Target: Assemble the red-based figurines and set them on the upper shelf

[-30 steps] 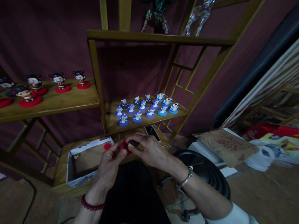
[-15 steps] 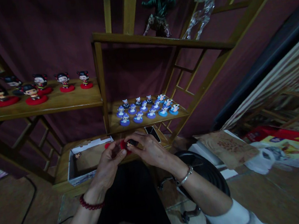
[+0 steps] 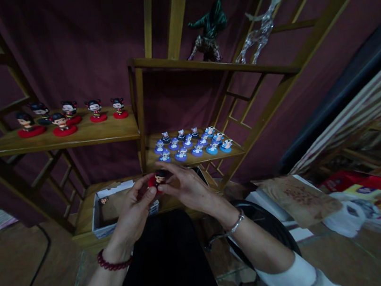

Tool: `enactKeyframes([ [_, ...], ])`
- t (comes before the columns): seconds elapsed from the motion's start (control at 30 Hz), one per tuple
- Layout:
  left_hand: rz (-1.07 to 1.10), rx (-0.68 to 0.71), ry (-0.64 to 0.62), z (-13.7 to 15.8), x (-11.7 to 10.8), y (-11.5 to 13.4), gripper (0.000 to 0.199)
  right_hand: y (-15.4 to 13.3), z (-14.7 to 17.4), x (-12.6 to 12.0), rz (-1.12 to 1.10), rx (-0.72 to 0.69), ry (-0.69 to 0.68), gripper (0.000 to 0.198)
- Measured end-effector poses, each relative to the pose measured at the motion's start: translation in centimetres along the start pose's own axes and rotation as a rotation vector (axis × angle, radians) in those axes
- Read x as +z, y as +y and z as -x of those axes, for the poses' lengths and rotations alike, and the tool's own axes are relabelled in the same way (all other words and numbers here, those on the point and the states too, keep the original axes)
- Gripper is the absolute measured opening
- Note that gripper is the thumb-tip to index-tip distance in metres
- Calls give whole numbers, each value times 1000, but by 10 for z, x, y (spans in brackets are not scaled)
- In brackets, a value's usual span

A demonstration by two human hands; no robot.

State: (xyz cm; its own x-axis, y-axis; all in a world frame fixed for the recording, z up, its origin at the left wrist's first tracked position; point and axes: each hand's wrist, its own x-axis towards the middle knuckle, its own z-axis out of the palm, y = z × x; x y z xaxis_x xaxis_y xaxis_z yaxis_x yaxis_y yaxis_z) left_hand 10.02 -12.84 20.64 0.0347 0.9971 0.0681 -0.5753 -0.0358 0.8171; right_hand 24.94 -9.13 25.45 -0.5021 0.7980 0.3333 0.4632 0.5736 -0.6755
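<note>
A small black-haired figurine [image 3: 160,178] with a red base is held between my hands, above the lowest shelf. My left hand [image 3: 138,207] pinches the red base between thumb and fingers. On the other side, my right hand [image 3: 191,189] has its thumb and fingers closed about the figurine's head and body, which they partly cover. Behind my left hand is an open cardboard box [image 3: 99,222] with one small figurine head [image 3: 104,201] at its left end. A dark phone [image 3: 200,174] lies partly hidden behind my right hand.
Several black-haired figurines on red bases [image 3: 95,111] stand on the left shelf [image 3: 103,133]. Several purple and blue figurines [image 3: 181,154] stand on the middle shelf. A green-hooded statue [image 3: 211,30] and a clear deer [image 3: 259,30] are above. A black stool [image 3: 271,226] is at right.
The figurine has turned more upright between my hands, and my right fingers have shifted on it. The camera view has tilted up a little, so the shelves sit lower and further right.
</note>
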Motion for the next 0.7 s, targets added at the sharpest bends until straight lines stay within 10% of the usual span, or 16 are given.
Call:
enactKeyframes([
  [0.7,-70,307,139,-5,-12,81,36,-65,-59,8,-104,-215,10,26],
])
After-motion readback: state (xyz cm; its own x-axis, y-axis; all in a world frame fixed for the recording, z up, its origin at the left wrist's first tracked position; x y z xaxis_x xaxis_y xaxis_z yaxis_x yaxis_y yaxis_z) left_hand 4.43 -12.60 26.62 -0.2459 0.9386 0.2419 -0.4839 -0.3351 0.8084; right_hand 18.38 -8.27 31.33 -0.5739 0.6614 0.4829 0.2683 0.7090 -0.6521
